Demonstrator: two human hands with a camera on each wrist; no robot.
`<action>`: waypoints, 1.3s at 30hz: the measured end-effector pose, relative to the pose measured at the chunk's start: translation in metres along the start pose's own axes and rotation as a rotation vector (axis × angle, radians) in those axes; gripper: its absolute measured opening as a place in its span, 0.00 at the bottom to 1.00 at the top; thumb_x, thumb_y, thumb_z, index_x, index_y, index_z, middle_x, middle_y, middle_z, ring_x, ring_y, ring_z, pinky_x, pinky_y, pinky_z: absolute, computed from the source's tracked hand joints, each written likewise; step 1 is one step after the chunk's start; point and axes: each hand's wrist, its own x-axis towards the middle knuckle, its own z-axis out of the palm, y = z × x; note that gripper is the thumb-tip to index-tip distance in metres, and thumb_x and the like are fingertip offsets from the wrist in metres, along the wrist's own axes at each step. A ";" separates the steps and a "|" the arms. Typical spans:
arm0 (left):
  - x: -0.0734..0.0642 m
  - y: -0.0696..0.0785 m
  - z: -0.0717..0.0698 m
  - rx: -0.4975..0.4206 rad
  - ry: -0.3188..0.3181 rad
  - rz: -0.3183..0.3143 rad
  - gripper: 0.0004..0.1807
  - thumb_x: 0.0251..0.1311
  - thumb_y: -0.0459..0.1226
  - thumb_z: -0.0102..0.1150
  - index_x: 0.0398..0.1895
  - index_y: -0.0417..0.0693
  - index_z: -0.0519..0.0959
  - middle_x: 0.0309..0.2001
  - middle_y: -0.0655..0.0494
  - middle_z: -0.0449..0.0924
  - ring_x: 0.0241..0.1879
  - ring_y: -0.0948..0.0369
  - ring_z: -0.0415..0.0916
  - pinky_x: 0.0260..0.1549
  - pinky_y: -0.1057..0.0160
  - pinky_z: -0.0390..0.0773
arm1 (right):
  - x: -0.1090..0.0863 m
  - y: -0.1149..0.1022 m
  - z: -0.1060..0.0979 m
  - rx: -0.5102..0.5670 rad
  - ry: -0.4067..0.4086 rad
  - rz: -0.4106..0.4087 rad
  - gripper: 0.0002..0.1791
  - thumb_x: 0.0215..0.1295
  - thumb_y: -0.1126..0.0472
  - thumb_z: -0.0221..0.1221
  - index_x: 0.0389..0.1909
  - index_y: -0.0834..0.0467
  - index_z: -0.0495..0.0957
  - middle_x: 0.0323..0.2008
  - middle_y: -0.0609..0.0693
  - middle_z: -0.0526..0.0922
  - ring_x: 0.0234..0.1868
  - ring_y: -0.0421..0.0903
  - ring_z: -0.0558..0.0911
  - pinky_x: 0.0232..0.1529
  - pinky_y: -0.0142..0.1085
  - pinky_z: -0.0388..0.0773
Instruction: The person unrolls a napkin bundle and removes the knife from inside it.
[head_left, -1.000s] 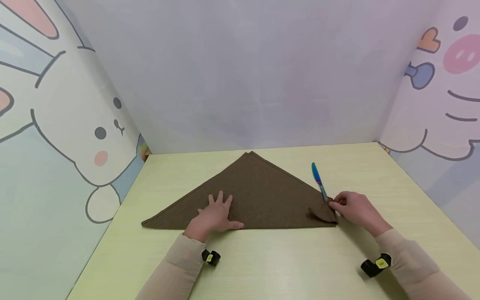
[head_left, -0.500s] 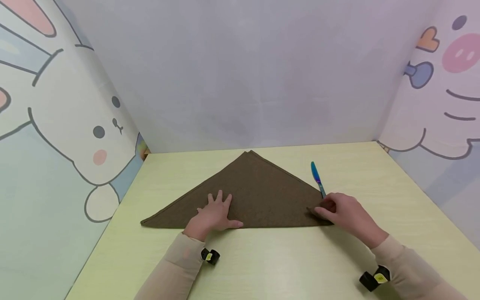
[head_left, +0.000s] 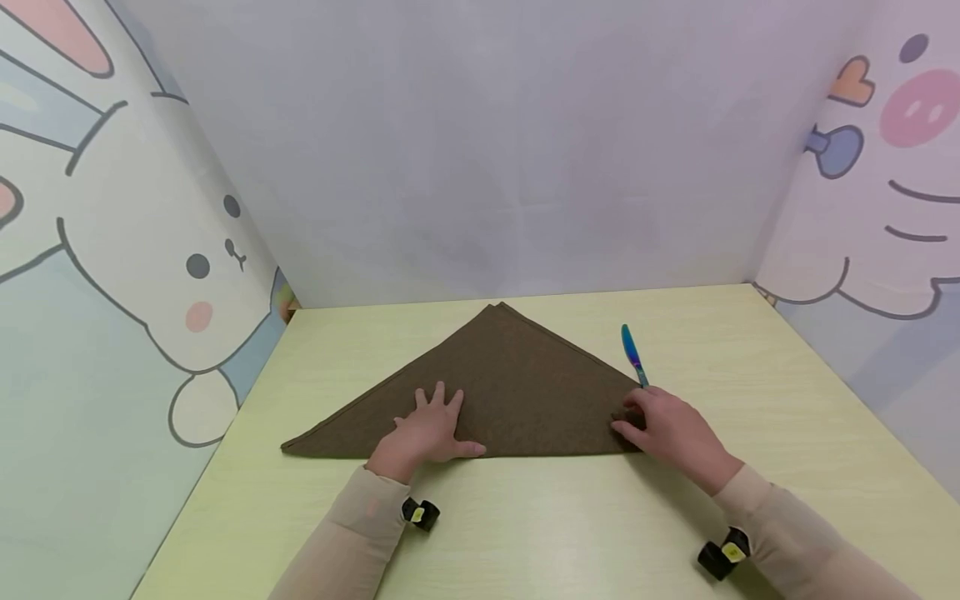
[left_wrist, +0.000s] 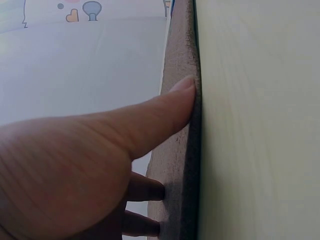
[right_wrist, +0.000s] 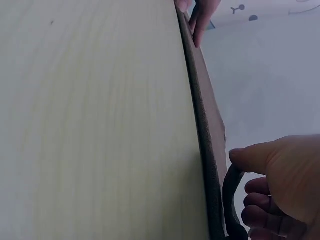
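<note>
A brown cloth [head_left: 532, 375] lies folded into a wide triangle, its long edge toward me and its peak at the back. On its left half my left hand [head_left: 426, 432] rests palm down with fingers spread; in the left wrist view the thumb [left_wrist: 172, 102] lies along the near edge. At the right corner my right hand [head_left: 678, 432] pinches the turned-over cloth. The right wrist view shows that curled flap [right_wrist: 230, 195] standing up under the thumb. A table knife [head_left: 632, 350] with a blue, rainbow-tinted blade points away from me; its handle end is hidden by the right hand.
The light wooden table [head_left: 547, 533] extends around the cloth. A pale backdrop [head_left: 517, 167] stands behind it, with cartoon-printed side panels [head_left: 150, 275]. Each wrist carries a small black camera [head_left: 422, 514].
My right hand has moved left, turning the right corner of the cloth further inward and covering more of the knife's handle end. The left hand has stayed in place.
</note>
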 end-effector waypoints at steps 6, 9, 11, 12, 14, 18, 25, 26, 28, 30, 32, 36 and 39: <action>0.000 0.001 0.000 0.000 -0.007 -0.008 0.56 0.50 0.66 0.61 0.76 0.50 0.52 0.75 0.39 0.40 0.71 0.33 0.37 0.50 0.23 0.57 | 0.001 0.004 -0.006 0.065 0.024 0.003 0.10 0.58 0.62 0.67 0.39 0.59 0.82 0.27 0.44 0.79 0.26 0.38 0.75 0.28 0.37 0.74; 0.000 0.000 0.001 -0.002 -0.008 -0.012 0.56 0.50 0.66 0.61 0.76 0.50 0.52 0.75 0.39 0.40 0.71 0.33 0.37 0.50 0.23 0.57 | 0.001 0.008 -0.010 0.116 0.018 0.012 0.11 0.59 0.63 0.66 0.43 0.59 0.82 0.27 0.42 0.79 0.27 0.37 0.75 0.28 0.34 0.74; 0.000 0.000 0.001 0.000 -0.006 -0.010 0.56 0.50 0.66 0.61 0.76 0.49 0.52 0.75 0.39 0.41 0.71 0.33 0.38 0.50 0.23 0.57 | 0.000 0.012 -0.011 0.149 0.009 0.018 0.11 0.60 0.63 0.65 0.45 0.58 0.81 0.27 0.41 0.79 0.27 0.37 0.75 0.27 0.33 0.74; 0.000 -0.001 0.001 0.000 -0.004 -0.009 0.56 0.50 0.66 0.61 0.76 0.49 0.52 0.75 0.39 0.41 0.71 0.33 0.38 0.50 0.23 0.57 | 0.000 0.014 -0.012 0.162 0.003 0.020 0.12 0.61 0.63 0.65 0.46 0.57 0.81 0.28 0.41 0.79 0.27 0.38 0.75 0.27 0.33 0.73; 0.000 -0.001 0.002 0.002 -0.001 -0.004 0.56 0.50 0.66 0.61 0.76 0.48 0.53 0.75 0.38 0.41 0.71 0.33 0.39 0.49 0.22 0.57 | -0.001 0.019 -0.013 0.182 0.000 0.018 0.12 0.63 0.63 0.64 0.47 0.56 0.81 0.28 0.41 0.78 0.27 0.38 0.74 0.26 0.32 0.73; 0.001 -0.002 0.003 0.005 0.005 0.003 0.56 0.50 0.66 0.60 0.76 0.48 0.53 0.75 0.37 0.42 0.70 0.32 0.39 0.48 0.22 0.57 | -0.003 0.027 -0.017 0.221 -0.011 0.026 0.12 0.64 0.61 0.63 0.48 0.53 0.82 0.28 0.39 0.78 0.26 0.38 0.74 0.25 0.31 0.72; 0.001 -0.001 0.002 0.012 0.008 0.004 0.56 0.50 0.67 0.60 0.76 0.48 0.53 0.75 0.38 0.42 0.70 0.32 0.39 0.47 0.22 0.57 | -0.005 0.038 -0.025 0.276 -0.024 0.054 0.06 0.62 0.56 0.65 0.39 0.51 0.82 0.29 0.39 0.81 0.29 0.37 0.77 0.27 0.31 0.75; 0.001 -0.001 0.002 0.012 0.007 0.004 0.56 0.50 0.67 0.60 0.76 0.48 0.53 0.75 0.38 0.42 0.70 0.32 0.39 0.47 0.22 0.58 | -0.005 0.040 -0.026 0.282 -0.027 0.058 0.06 0.62 0.55 0.65 0.38 0.50 0.82 0.29 0.39 0.81 0.29 0.37 0.77 0.27 0.31 0.75; 0.000 -0.001 0.001 0.011 0.006 0.006 0.56 0.50 0.67 0.60 0.76 0.48 0.53 0.75 0.38 0.42 0.70 0.32 0.40 0.47 0.22 0.58 | -0.006 0.044 -0.028 0.288 -0.030 0.065 0.05 0.62 0.54 0.65 0.37 0.49 0.82 0.29 0.40 0.81 0.28 0.37 0.77 0.27 0.31 0.75; -0.001 -0.001 0.000 0.011 0.004 0.010 0.55 0.50 0.66 0.60 0.76 0.48 0.54 0.75 0.38 0.43 0.70 0.32 0.40 0.48 0.23 0.59 | -0.008 0.047 -0.031 0.288 -0.030 0.074 0.05 0.63 0.53 0.65 0.36 0.49 0.81 0.29 0.40 0.81 0.28 0.37 0.76 0.26 0.31 0.74; -0.001 -0.001 -0.002 0.017 0.004 0.017 0.55 0.51 0.66 0.60 0.75 0.48 0.54 0.75 0.38 0.44 0.70 0.32 0.41 0.48 0.24 0.60 | -0.009 0.049 -0.033 0.293 -0.031 0.084 0.05 0.63 0.53 0.65 0.36 0.49 0.81 0.28 0.41 0.81 0.28 0.38 0.76 0.25 0.32 0.74; 0.000 -0.004 -0.004 0.026 0.021 0.045 0.52 0.53 0.65 0.59 0.75 0.46 0.55 0.74 0.38 0.46 0.70 0.34 0.45 0.52 0.28 0.61 | -0.010 0.051 -0.036 0.311 -0.038 0.103 0.06 0.62 0.53 0.65 0.35 0.50 0.81 0.28 0.42 0.81 0.27 0.38 0.76 0.25 0.32 0.74; 0.002 -0.006 -0.004 0.031 0.047 0.076 0.51 0.55 0.65 0.57 0.75 0.45 0.56 0.74 0.40 0.49 0.71 0.37 0.46 0.56 0.32 0.61 | -0.011 0.052 -0.037 0.338 -0.046 0.114 0.07 0.62 0.52 0.65 0.35 0.50 0.81 0.29 0.42 0.82 0.28 0.38 0.78 0.25 0.32 0.75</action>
